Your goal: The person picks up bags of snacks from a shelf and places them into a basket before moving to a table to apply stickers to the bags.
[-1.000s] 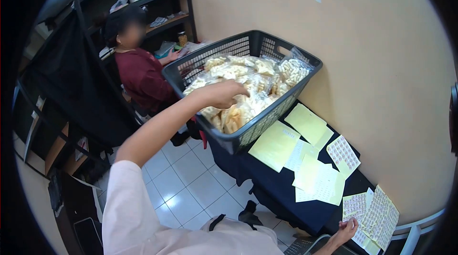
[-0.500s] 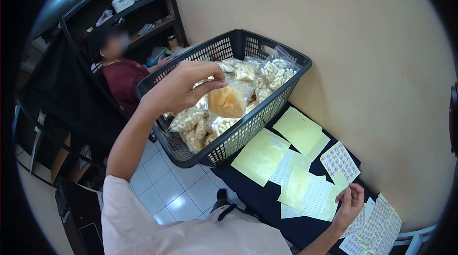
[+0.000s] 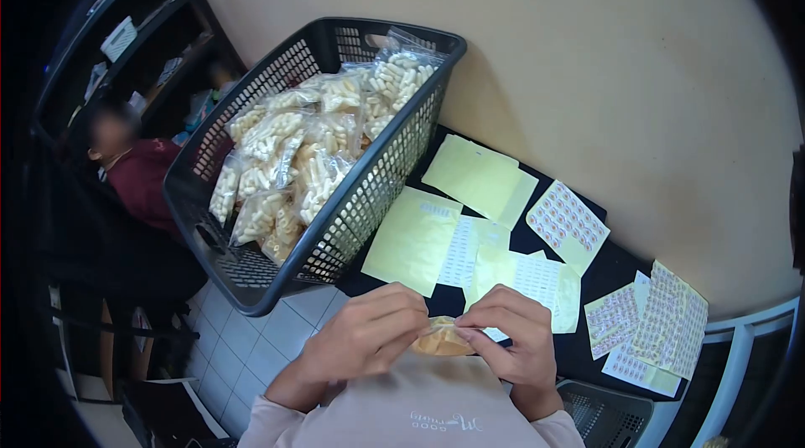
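Note:
In front of my chest, a small clear plastic bag [image 3: 442,342] with flat orange-yellow pieces inside is pinched by both hands. My left hand [image 3: 366,337] grips its upper left edge, fingers curled. On the opposite side, thumb and fingertips of my right hand [image 3: 517,337] press together at the bag's top edge. Past my hands lie yellow-backed label sheets [image 3: 411,238], some bearing rows of small printed stickers. To the upper left stands a black plastic basket [image 3: 356,205] heaped with clear bags of pale, short stick-shaped pieces [image 3: 272,136].
Sheets of round stickers [image 3: 568,222] and more sticker sheets [image 3: 671,318] rest on the black-covered table [image 3: 604,259]. A dark crate [image 3: 605,410] is low at right. Someone in a maroon top [image 3: 147,180] is beyond the basket, near dark shelves [image 3: 159,20].
My left hand has brought the bag from over the basket down to my chest. My right hand has left the label sheets and now grips the bag too. The view has shifted.

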